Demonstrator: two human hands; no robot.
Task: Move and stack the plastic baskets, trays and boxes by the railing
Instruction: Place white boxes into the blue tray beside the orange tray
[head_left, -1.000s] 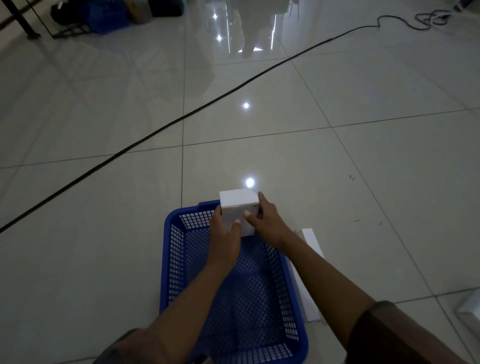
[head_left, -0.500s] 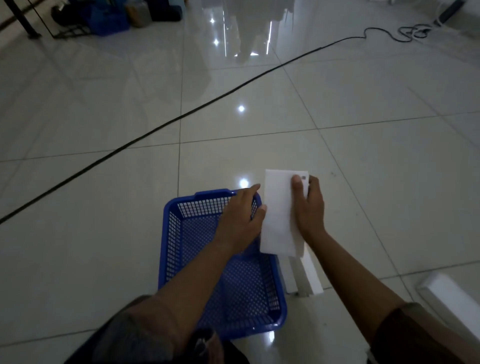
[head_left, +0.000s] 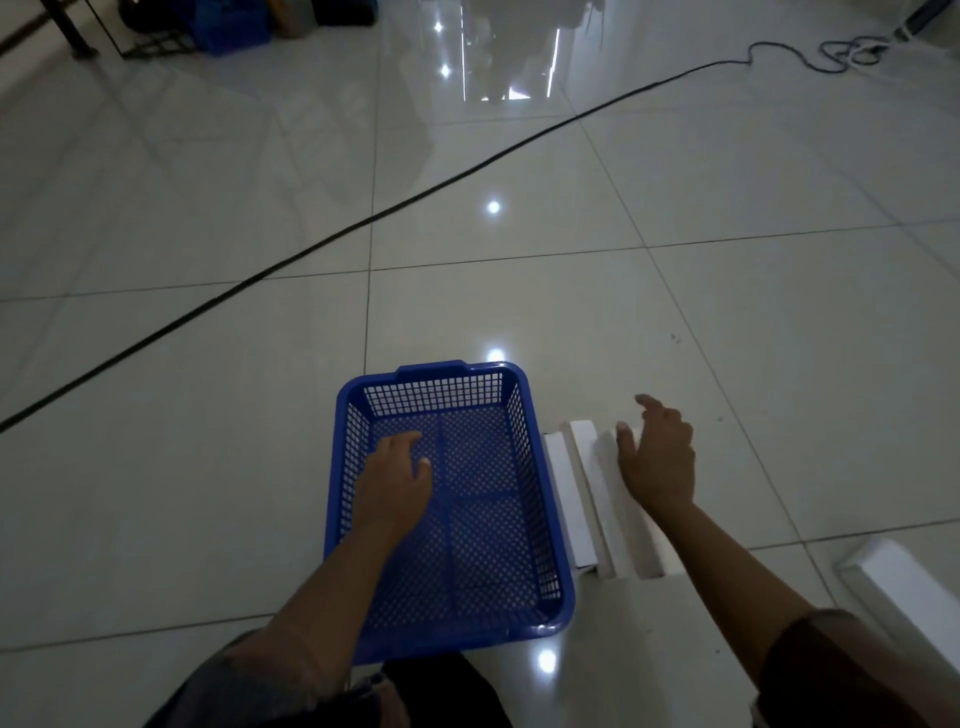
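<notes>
On floor, basket (head_left: 452, 499) looks light, stiff mesh w/ rim handle to grip; left hand (head_left: 397, 480) over it, right hand (head_left: 657, 457) by boxes (head_left: 597, 493), fingers loose, empty.

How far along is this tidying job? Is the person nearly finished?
Early, it seems. Done: white boxes stand in a row on the floor beside the blue basket, which looks empty. In hand: nothing; the left hand hangs open over the basket and the right hand is open by the row. Left: another white box lies apart at right, and no stack shows.
</notes>
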